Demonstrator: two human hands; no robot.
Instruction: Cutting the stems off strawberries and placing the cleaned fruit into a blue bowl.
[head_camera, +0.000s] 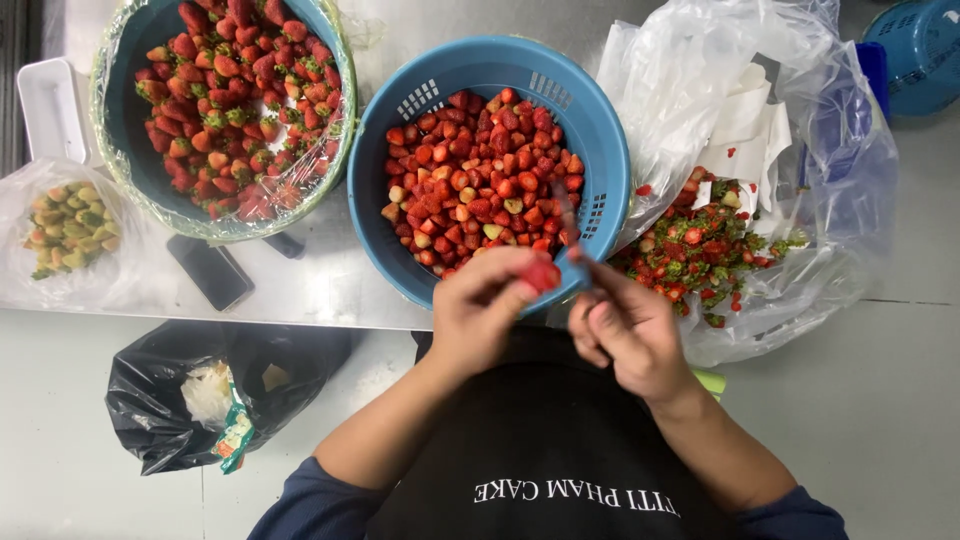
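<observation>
Fingers (520, 290) of my left hand (480, 305) pinch a strawberry (541, 275); my right hand (625, 325) is curled around a knife (568, 225) over the blue basket (400, 130).

A dark phone (209, 271) lies screen-up beside a clear bag (60, 235); black bag (170, 385) below.

Far left: white tray (50, 105) beside a lined basin (120, 150) of strawberries with green tops.
Left edge: clear bag (60, 235) of pale pieces.
Bench (330, 285): dark phone (209, 271).
Floor: black bag (200, 385).
Top right: blue basket (920, 50).
</observation>
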